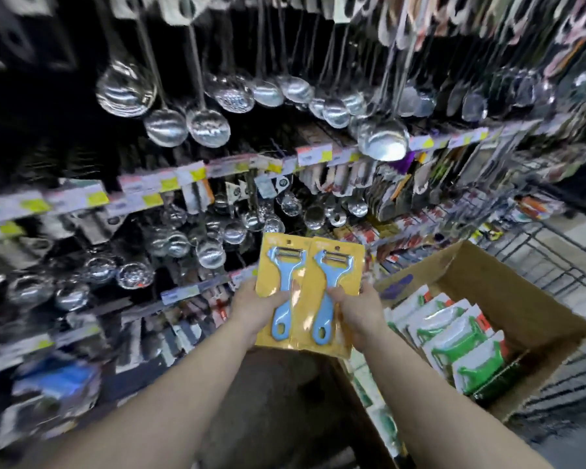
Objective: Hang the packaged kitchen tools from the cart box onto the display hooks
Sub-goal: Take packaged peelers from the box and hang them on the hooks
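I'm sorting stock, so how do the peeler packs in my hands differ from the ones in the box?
The held packs have yellow cards and blue peelers; the box packs have white cards and green peelers. The held ones are upright and fanned side by side in both hands; the box ones stand stacked in the box. Both are carded peelers.

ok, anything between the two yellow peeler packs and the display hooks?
Nothing visible. Left hand and right hand hold the peeler packs up in open air before the rack; which hook is free is too blurred to tell.
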### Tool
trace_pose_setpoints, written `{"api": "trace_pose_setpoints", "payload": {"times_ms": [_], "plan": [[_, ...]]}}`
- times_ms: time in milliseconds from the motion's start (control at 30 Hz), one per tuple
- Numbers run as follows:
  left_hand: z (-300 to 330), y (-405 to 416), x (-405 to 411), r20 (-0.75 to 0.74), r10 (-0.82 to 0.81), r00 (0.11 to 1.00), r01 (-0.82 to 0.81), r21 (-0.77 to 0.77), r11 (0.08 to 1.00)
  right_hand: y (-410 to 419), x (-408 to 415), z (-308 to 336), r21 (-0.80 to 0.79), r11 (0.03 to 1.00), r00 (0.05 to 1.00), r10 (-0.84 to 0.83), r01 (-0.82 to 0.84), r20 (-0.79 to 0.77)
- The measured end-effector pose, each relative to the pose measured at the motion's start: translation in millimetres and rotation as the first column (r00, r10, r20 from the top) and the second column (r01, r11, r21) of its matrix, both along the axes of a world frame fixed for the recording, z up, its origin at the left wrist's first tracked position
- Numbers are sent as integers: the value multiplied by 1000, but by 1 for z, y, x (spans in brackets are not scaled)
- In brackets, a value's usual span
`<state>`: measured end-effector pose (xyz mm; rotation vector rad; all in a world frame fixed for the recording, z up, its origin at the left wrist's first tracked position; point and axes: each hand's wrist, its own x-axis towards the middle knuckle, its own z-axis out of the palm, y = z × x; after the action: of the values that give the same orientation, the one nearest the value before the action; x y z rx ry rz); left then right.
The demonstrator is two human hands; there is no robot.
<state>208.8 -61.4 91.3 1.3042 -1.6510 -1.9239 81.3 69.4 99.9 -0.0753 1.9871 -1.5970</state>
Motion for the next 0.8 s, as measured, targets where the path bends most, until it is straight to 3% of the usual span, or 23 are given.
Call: {"api": "trace_pose_setpoints", "payload": {"times_ms": [167, 367, 567, 800], "plan": [[18, -57, 81, -54, 207, 977, -210, -46, 977, -83, 58, 24, 0, 969, 959, 245, -248, -139], [44, -118, 195, -105, 363, 926, -374, -112, 921, -181, 157, 39, -78, 900, 902, 422, -429, -89], [63, -182, 300, -131, 513, 848, -528, -134, 839, -264, 255, 62, -168, 834, 851, 519, -525, -85], [92, -240, 388, -230, 572, 787, -613, -191, 767, -337, 339, 91, -254, 755, 796, 586, -604, -153]]}}
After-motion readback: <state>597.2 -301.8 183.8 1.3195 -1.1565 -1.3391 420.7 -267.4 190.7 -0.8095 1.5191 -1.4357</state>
